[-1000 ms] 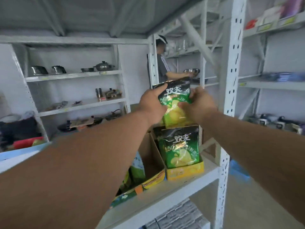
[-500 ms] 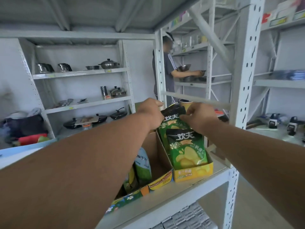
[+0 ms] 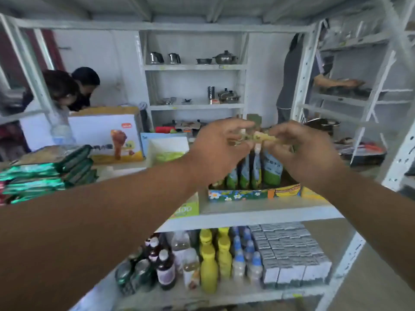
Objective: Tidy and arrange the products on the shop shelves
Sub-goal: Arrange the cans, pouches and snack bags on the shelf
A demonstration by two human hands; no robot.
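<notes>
Green pouches (image 3: 258,169) hang beneath both hands (image 3: 258,140), pinched between them.

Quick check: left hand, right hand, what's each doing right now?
Left hand: fingers pinch the top of a drink pouch.
Right hand: fingers pinch the same pouch top.

Both arms reach forward over the white shelf (image 3: 258,217). Left hand (image 3: 219,149) and right hand (image 3: 303,151) together pinch a small blurred packet (image 3: 260,136) above upright pouches (image 3: 253,169) standing in a flowered display box (image 3: 238,195). Yellow bottles (image 3: 208,265) and grey cartons (image 3: 289,250) fill the lower shelf.
</notes>
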